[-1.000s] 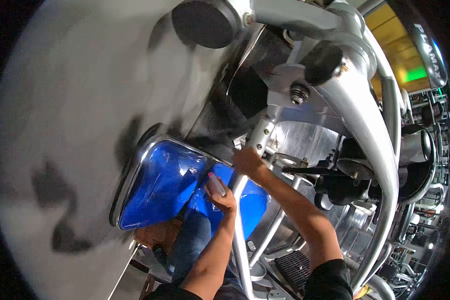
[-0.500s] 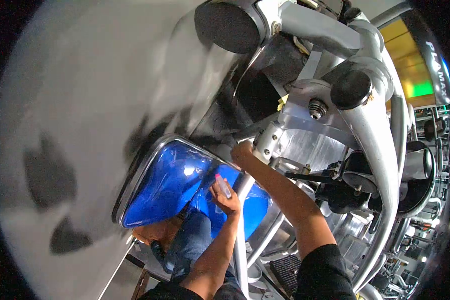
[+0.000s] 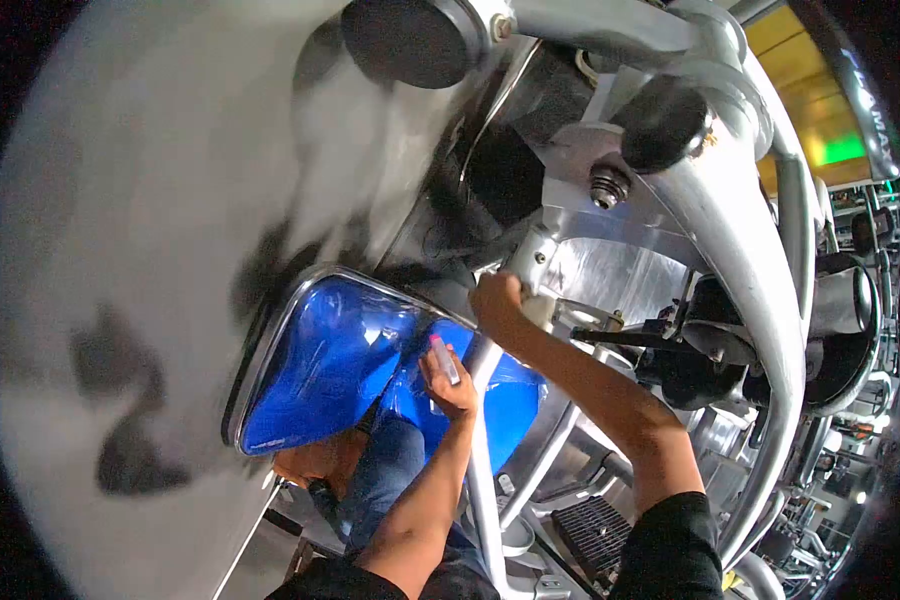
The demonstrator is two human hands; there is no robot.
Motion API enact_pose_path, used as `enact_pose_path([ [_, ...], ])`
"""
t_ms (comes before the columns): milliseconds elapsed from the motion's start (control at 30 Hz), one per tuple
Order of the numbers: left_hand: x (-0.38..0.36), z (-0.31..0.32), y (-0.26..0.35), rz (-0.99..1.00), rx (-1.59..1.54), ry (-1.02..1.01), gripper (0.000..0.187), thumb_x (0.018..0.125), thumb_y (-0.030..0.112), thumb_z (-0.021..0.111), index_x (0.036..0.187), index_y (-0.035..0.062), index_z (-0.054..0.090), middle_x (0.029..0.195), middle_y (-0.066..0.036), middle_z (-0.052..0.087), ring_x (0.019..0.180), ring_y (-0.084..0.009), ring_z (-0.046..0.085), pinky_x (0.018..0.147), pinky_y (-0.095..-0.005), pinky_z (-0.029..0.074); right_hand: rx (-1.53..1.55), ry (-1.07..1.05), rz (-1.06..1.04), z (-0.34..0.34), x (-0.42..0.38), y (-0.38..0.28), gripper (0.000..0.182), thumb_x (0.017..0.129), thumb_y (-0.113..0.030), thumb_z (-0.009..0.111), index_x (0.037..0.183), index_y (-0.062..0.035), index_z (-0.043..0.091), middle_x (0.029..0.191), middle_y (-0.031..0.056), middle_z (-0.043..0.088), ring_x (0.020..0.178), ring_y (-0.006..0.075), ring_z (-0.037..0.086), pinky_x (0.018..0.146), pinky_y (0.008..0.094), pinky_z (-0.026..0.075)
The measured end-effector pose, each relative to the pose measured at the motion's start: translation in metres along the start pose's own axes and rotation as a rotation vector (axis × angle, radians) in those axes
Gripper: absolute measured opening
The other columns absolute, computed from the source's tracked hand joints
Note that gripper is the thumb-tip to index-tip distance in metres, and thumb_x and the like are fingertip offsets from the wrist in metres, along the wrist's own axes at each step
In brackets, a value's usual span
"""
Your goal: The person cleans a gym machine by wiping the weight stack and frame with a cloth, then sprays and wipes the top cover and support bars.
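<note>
Blue plastic film (image 3: 320, 370) over a chrome-rimmed curved panel (image 3: 270, 345), left of centre, set against a broad grey blurred surface (image 3: 150, 200); film unbroken and glossy on the near section, creased where it meets the second blue-covered section (image 3: 515, 400).

Left hand (image 3: 448, 378): fingers closed around a small pale tube with a pink tip (image 3: 444, 358), held upright just in front of the seam between the two blue sections (tube contents not legible).

Bright metal tube (image 3: 478, 470), running up from the lower edge between the two forearms.

Right hand (image 3: 498, 300): clamped on the upper end of that tube's joint, beside a silver bracket with bolts (image 3: 535, 258), thumb side hidden.

Further right: heavy silver curved frame arm (image 3: 740, 260), two black round knobs (image 3: 410, 38) (image 3: 662, 122), a threaded nut (image 3: 606, 185), black ribbed step plate (image 3: 592, 530) low down.

Progress, as judged: film in place on both panels, nothing yet peeled; tube tip close to the seam but not clearly touching it, so any marking or application there seems only about to start.

Against half a second earlier: left hand slightly lower and nearer the seam, right hand on the same joint, grip unchanged; view swung a little, knobs shifted left.
</note>
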State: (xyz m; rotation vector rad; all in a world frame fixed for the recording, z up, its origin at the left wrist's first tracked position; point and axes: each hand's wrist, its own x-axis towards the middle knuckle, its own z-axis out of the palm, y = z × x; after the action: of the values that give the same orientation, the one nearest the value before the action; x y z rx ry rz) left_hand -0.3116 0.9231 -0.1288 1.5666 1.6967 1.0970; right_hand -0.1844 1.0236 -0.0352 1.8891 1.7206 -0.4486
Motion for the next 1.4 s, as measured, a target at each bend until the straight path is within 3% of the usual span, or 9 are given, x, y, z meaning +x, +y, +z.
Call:
enact_pose_path([
  [167, 0.001, 0.005, -0.001, -0.034, -0.052, 0.016, 0.015, 0.091, 0.009, 0.062, 0.101, -0.0015, 0.063, 0.087, -0.022, 0.060, 0.085, -0.0434, 0.057, 0.074, -0.0520, 0.045, -0.002, 0.319, 0.066, 0.035, -0.012, 0.005, 0.017, 0.082, -0.023, 0.064, 0.088, -0.0110, 0.074, 0.093, 0.0106, 0.070, 0.083, 0.0289, 0.071, 0.064, 0.0411, 0.057],
  [267, -0.004, 0.009, -0.019, 0.254, 0.220, 0.079, 0.023, 0.093, 0.017, 0.062, 0.105, -0.0024, 0.064, 0.094, -0.024, 0.063, 0.090, -0.0440, 0.059, 0.080, -0.0508, 0.046, 0.253, 0.358, -0.001, 0.046, -0.057, -0.002, 0.015, 0.084, -0.024, 0.064, 0.093, -0.0150, 0.073, 0.095, 0.0085, 0.066, 0.091, 0.0270, 0.068, 0.069, 0.0407, 0.057],
  [333, -0.002, 0.004, -0.011, 0.207, 0.140, 0.011, 0.023, 0.093, 0.018, 0.061, 0.104, -0.0017, 0.063, 0.092, -0.024, 0.062, 0.089, -0.0437, 0.058, 0.078, -0.0502, 0.045, 0.413, 0.255, 0.003, 0.045, -0.091, -0.002, 0.015, 0.084, -0.024, 0.064, 0.095, -0.0163, 0.072, 0.096, 0.0075, 0.065, 0.093, 0.0266, 0.067, 0.071, 0.0408, 0.057],
  [433, 0.002, -0.005, 0.002, 0.070, 0.062, -0.149, 0.027, 0.093, 0.021, 0.061, 0.108, -0.0010, 0.062, 0.095, -0.023, 0.062, 0.091, -0.0419, 0.059, 0.079, -0.0496, 0.046, 0.568, 0.440, -0.062, 0.075, -0.108, 0.006, 0.017, 0.086, -0.025, 0.065, 0.101, -0.0174, 0.068, 0.097, 0.0059, 0.062, 0.091, 0.0273, 0.065, 0.071, 0.0425, 0.056],
  [633, 0.006, -0.010, 0.015, 0.032, 0.117, -0.325, 0.022, 0.093, 0.020, 0.059, 0.107, 0.0025, 0.059, 0.094, -0.018, 0.061, 0.088, -0.0378, 0.060, 0.075, -0.0468, 0.047, 0.739, 0.819, 0.340, 0.086, -0.091, 0.012, 0.018, 0.088, -0.025, 0.064, 0.103, -0.0161, 0.066, 0.097, 0.0082, 0.062, 0.090, 0.0323, 0.064, 0.071, 0.0432, 0.055],
  [700, 0.006, -0.011, 0.017, 0.177, -0.050, -0.241, 0.016, 0.094, 0.018, 0.058, 0.103, 0.0046, 0.059, 0.092, -0.017, 0.059, 0.087, -0.0375, 0.060, 0.074, -0.0474, 0.047, 1.070, 0.816, 0.352, 0.091, -0.103, -0.008, 0.023, 0.086, -0.025, 0.065, 0.107, -0.0153, 0.067, 0.100, 0.0095, 0.062, 0.091, 0.0336, 0.064, 0.074, 0.0433, 0.054],
  [900, 0.007, -0.007, 0.016, 0.099, 0.113, -0.270, 0.016, 0.092, 0.015, 0.060, 0.101, 0.0020, 0.060, 0.091, -0.017, 0.059, 0.090, -0.0370, 0.059, 0.079, -0.0460, 0.046, 1.289, 0.751, 0.385, 0.111, -0.125, -0.038, 0.023, 0.085, -0.024, 0.067, 0.106, -0.0152, 0.069, 0.094, 0.0131, 0.063, 0.083, 0.0353, 0.065, 0.072, 0.0427, 0.052],
  [1133, 0.007, 0.001, -0.006, 0.144, 0.116, -0.240, 0.016, 0.091, 0.015, 0.059, 0.101, 0.0021, 0.060, 0.092, -0.018, 0.062, 0.087, -0.0377, 0.059, 0.077, -0.0459, 0.045, 1.682, 0.921, 0.789, 0.150, -0.053, -0.025, 0.025, 0.088, -0.028, 0.067, 0.104, -0.0090, 0.067, 0.093, 0.0192, 0.070, 0.090, 0.0314, 0.069, 0.080, 0.0377, 0.051],
  [1400, 0.008, 0.003, -0.005, 0.100, 0.037, -0.207, 0.020, 0.094, 0.021, 0.058, 0.089, 0.0017, 0.058, 0.083, -0.020, 0.060, 0.079, -0.0387, 0.057, 0.071, -0.0470, 0.043, 1.834, 0.574, 0.718, 0.186, -0.077, -0.055, 0.046, 0.086, -0.045, 0.067, 0.108, -0.0046, 0.068, 0.098, 0.0196, 0.071, 0.098, 0.0309, 0.069, 0.085, 0.0379, 0.050],
])
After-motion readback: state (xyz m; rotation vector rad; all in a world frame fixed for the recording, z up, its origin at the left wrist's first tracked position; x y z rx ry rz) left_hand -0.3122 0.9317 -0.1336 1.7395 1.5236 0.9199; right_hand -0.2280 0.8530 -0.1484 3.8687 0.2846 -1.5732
